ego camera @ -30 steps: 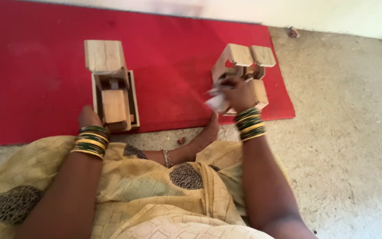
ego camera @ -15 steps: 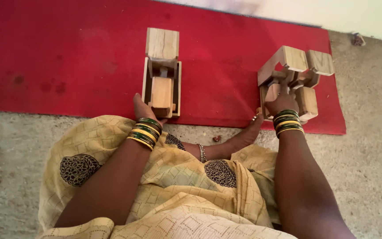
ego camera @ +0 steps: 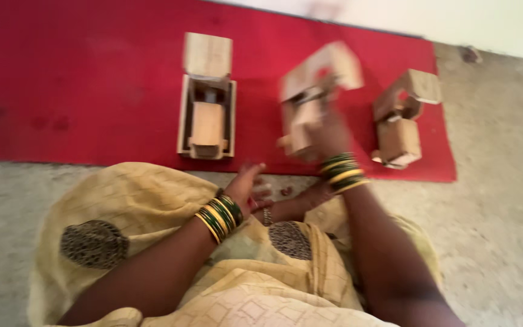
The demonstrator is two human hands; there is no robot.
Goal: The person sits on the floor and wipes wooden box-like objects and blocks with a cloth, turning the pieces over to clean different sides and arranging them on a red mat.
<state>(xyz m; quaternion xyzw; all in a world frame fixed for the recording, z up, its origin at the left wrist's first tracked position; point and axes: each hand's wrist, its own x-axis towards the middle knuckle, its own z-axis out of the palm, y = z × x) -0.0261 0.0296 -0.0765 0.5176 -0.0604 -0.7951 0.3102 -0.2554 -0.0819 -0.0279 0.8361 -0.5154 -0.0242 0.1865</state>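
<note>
Three wooden block assemblies are on a red mat (ego camera: 80,91). My right hand (ego camera: 328,136) grips the middle wooden assembly (ego camera: 316,91), which is blurred and lifted over the mat. A second wooden assembly (ego camera: 401,121) rests on the mat's right end. A wooden box-shaped assembly (ego camera: 207,103) lies to the left, untouched. My left hand (ego camera: 246,188) hovers low near my lap, fingers loosely curled, holding nothing that I can see. Both wrists carry green and gold bangles.
The red mat lies on a rough grey concrete floor (ego camera: 503,200). My yellow patterned garment (ego camera: 128,212) covers my lap at the bottom, and a foot with an anklet (ego camera: 286,209) shows beneath my hands. A pale wall (ego camera: 455,18) runs along the top.
My right hand has lifted one wooden assembly away from its neighbour and carried it left. My left hand has drawn back from the box-shaped assembly toward my lap. The view has shifted.
</note>
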